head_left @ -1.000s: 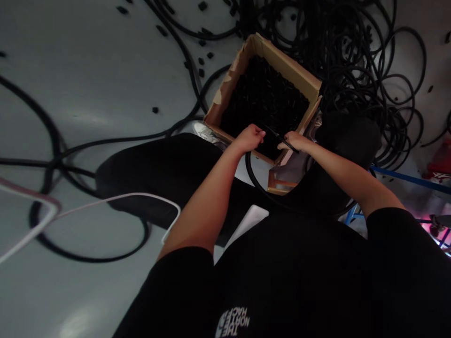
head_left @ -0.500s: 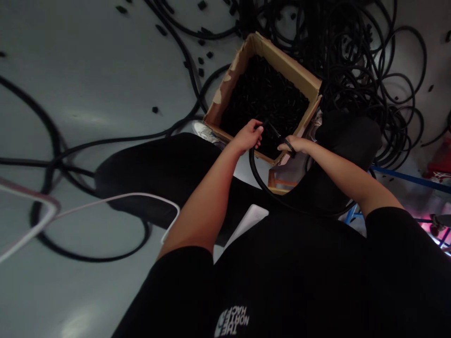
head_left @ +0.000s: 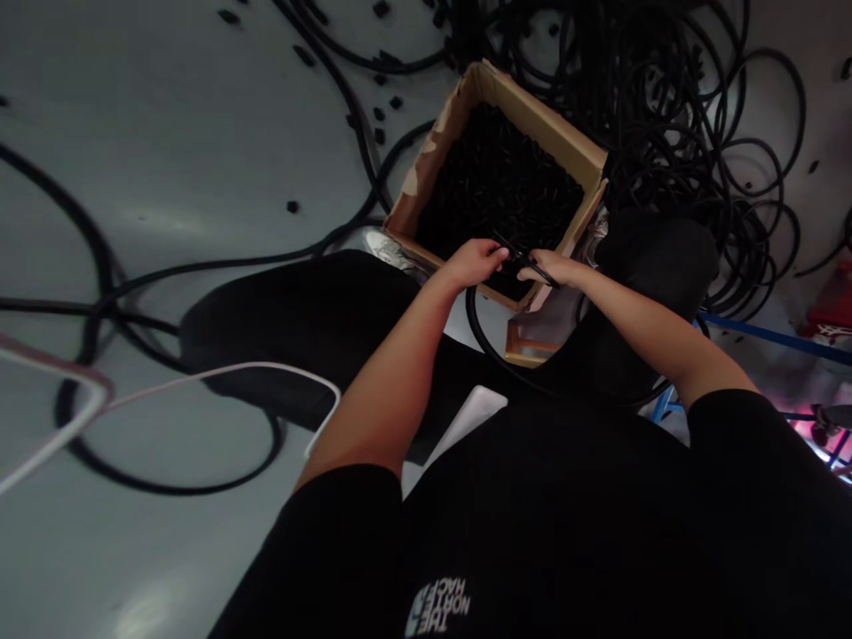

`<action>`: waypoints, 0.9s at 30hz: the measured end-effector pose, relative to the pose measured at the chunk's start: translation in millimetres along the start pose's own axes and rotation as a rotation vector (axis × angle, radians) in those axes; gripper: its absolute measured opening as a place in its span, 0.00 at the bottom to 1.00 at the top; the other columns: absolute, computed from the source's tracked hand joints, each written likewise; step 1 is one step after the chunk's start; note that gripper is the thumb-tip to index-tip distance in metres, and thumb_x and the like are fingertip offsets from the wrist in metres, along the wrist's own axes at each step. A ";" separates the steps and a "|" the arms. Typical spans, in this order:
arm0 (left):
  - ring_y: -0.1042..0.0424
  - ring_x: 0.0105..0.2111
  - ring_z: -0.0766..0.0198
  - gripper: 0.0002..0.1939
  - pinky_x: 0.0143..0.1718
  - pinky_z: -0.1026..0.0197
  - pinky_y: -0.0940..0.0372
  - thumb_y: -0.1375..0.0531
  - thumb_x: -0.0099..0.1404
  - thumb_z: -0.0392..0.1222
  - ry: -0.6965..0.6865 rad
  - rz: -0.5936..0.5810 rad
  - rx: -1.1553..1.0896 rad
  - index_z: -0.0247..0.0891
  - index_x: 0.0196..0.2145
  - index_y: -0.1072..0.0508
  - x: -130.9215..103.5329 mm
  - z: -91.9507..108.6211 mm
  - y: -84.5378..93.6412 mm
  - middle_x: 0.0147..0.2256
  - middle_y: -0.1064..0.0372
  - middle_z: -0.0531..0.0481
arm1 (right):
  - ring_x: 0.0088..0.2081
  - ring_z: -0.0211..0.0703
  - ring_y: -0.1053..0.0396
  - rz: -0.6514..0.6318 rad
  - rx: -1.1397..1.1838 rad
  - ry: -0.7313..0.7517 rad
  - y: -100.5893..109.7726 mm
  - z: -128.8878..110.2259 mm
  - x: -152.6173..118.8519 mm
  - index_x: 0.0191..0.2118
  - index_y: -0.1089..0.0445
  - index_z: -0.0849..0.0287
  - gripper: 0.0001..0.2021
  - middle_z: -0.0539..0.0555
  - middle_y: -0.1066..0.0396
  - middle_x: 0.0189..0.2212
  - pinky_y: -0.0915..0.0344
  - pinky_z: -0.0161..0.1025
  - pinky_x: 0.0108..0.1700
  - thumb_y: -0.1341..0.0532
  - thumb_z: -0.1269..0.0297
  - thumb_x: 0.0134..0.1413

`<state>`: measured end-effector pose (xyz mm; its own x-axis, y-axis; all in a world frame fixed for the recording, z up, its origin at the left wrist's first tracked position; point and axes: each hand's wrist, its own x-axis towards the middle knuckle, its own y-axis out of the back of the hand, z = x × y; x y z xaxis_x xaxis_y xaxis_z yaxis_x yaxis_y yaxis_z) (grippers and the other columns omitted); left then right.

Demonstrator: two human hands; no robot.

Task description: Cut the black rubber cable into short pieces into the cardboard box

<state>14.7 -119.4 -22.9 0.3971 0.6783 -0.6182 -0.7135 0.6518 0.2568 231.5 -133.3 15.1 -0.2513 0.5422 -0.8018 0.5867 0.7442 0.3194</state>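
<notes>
My left hand (head_left: pixel 477 261) is closed in a pinch on the end of a black hose (head_left: pixel 480 335), over the near edge of the box. The hose hangs from it in a loop across my lap. Close by on the right, my right hand (head_left: pixel 554 267) grips dark-handled shears (head_left: pixel 543 273), one handle showing below the fingers. Their blades lie beside my left fingertips and are hard to make out against the dark pile. Beneath both hands is an open cardboard box (head_left: pixel 546 120), holding many short black hose pieces (head_left: pixel 499 177).
Tangled black hose (head_left: pixel 666 133) is heaped at the upper right, with more loops on the floor at left. Small black pieces (head_left: pixel 293 207) are scattered about. A white bent rod (head_left: pixel 259 367) extends from the left, and a blue metal frame (head_left: pixel 776 335) stands at right.
My left hand has shifted slightly right and down, nearer my right hand. The shears have turned, and the shiny blade seen between the hands earlier is now less visible.
</notes>
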 end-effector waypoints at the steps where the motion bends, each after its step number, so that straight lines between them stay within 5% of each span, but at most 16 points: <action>1: 0.35 0.26 0.61 0.19 0.31 0.60 0.42 0.37 0.81 0.43 -0.011 0.017 0.012 0.41 0.29 0.27 1.7 -1.8 -0.4 0.23 0.33 0.51 | 0.37 0.40 0.34 0.023 -0.026 -0.019 -0.2 0.1 0.3 0.34 0.28 0.58 0.10 0.47 0.33 0.32 0.42 0.38 0.38 0.28 0.72 0.66; 8: 0.34 0.28 0.60 0.19 0.33 0.60 0.41 0.36 0.82 0.43 0.047 0.056 0.009 0.40 0.29 0.24 8.9 -8.9 -6.4 0.27 0.29 0.49 | 0.38 0.43 0.27 0.090 -0.227 -0.077 -5.9 2.4 3.8 0.43 0.16 0.62 0.11 0.54 0.22 0.37 0.41 0.38 0.37 0.27 0.58 0.71; 14: 0.35 0.24 0.60 0.25 0.29 0.59 0.44 0.37 0.83 0.42 0.091 0.001 0.053 0.42 0.24 0.29 10.0 -10.9 -10.7 0.22 0.35 0.50 | 0.39 0.44 0.25 0.073 -0.312 -0.106 -11.8 8.2 8.9 0.49 0.12 0.66 0.13 0.58 0.19 0.39 0.42 0.37 0.35 0.27 0.59 0.71; 22: 0.36 0.23 0.59 0.24 0.29 0.59 0.43 0.35 0.81 0.46 0.132 -0.028 0.012 0.44 0.24 0.29 10.6 -11.9 -16.0 0.20 0.37 0.51 | 0.37 0.43 0.27 0.064 -0.321 -0.133 -8.9 1.4 -1.7 0.46 0.12 0.65 0.11 0.56 0.21 0.35 0.41 0.37 0.35 0.27 0.61 0.68; 27: 0.30 0.30 0.59 0.12 0.36 0.61 0.37 0.29 0.74 0.40 0.149 0.047 -0.096 0.43 0.34 0.29 4.7 -8.9 -16.4 0.28 0.28 0.52 | 0.33 0.40 0.32 -0.002 -0.182 -0.144 -2.7 0.6 -5.3 0.34 0.22 0.61 0.11 0.50 0.31 0.28 0.41 0.37 0.33 0.29 0.64 0.70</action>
<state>23.1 -129.9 -36.6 0.2769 0.6451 -0.7122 -0.7839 0.5802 0.2208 231.8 -138.4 18.1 -0.1325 0.4888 -0.8623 0.4342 0.8107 0.3929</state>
